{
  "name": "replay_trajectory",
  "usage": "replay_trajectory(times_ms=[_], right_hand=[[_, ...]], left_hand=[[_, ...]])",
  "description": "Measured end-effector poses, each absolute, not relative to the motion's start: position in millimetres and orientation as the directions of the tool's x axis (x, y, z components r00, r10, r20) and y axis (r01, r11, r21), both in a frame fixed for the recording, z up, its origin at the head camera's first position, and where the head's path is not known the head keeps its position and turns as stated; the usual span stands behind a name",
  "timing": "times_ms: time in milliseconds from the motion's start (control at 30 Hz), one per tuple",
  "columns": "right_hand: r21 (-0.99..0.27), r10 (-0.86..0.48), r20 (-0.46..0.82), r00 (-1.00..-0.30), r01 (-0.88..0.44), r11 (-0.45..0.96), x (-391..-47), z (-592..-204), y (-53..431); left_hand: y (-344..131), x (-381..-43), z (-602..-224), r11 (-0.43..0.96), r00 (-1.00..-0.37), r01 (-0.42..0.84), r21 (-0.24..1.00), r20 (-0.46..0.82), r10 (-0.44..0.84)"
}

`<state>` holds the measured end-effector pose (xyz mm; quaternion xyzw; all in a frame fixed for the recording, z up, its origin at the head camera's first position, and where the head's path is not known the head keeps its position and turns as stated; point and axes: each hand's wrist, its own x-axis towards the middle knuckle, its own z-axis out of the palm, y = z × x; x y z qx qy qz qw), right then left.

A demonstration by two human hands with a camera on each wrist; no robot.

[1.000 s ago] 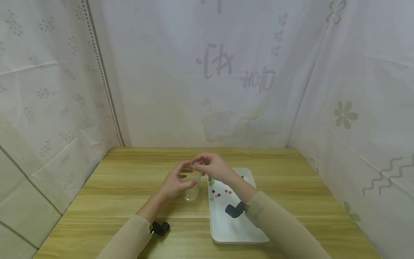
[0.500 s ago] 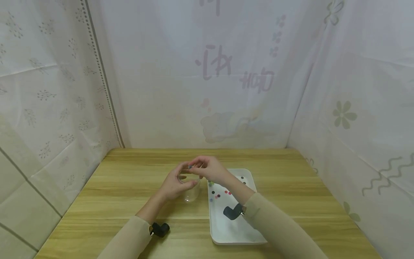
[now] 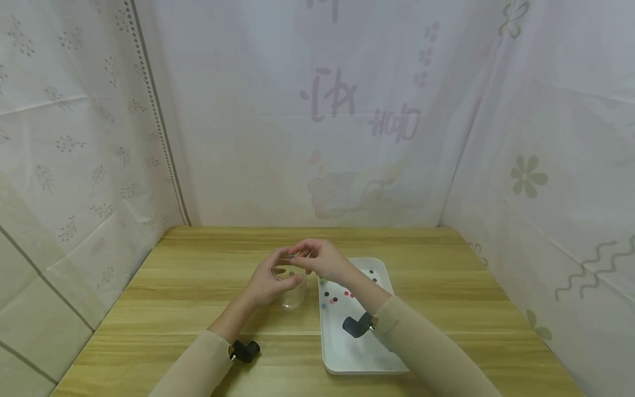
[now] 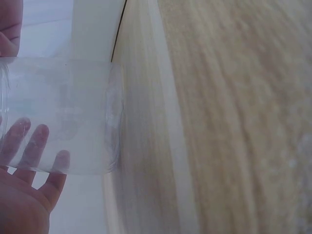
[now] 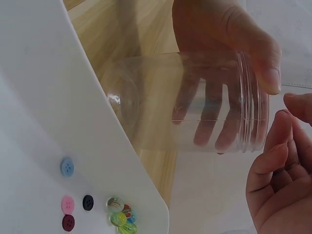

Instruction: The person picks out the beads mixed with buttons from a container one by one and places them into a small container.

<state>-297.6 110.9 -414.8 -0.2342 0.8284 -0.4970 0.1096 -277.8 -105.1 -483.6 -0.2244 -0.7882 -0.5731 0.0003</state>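
A small dark piece (image 3: 291,273) has dropped inside the clear jar (image 5: 156,92) the left hand (image 3: 269,284) grips; right hand (image 3: 319,259) curled at its mouth, hold unclear; white tray (image 3: 357,353) holds buttons (image 5: 67,166), marbles (image 5: 117,219).

Wood-grain table (image 3: 283,353) is bordered by pale left cloth (image 3: 84,182), far cloth (image 3: 258,143) and right cloth (image 3: 570,132). Small sprigs (image 3: 70,144) are printed at left, with a dark dotted stripe (image 3: 158,110) toward the far end. Faded lettering (image 3: 339,98) is printed on the far one, flowers (image 3: 528,176) and wavy lines (image 3: 590,274) at right.
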Motion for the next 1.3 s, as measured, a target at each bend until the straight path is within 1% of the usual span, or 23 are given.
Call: replay_trajectory(times_ms=[233,600,933,1300], right_hand=[[-0.873,-0.489,0.068,-0.870,-0.289,0.393,-300.8,-414.6,121.7],[-0.888,-0.429,0.082,-0.900,-0.261,0.378,-306.6,-424.1,155.2],[-0.862,-0.376,0.034,-0.926,-0.217,0.459,-303.7,-434.4,176.1],[-0.867,-0.332,-0.007,-0.943,-0.159,0.472,-307.3,-447.0,191.0]], left_hand=[[-105.6,-278.1,-483.9,0.238,-0.904,0.335,0.912,0.239,0.356],[-104.9,-279.8,-483.8,0.230,-0.897,0.352,0.907,0.256,0.361],[-105.1,-279.7,-485.9,0.217,-0.898,0.348,0.912,0.259,0.355],[-104.7,-280.0,-485.5,0.205,-0.895,0.357,0.911,0.270,0.355]])
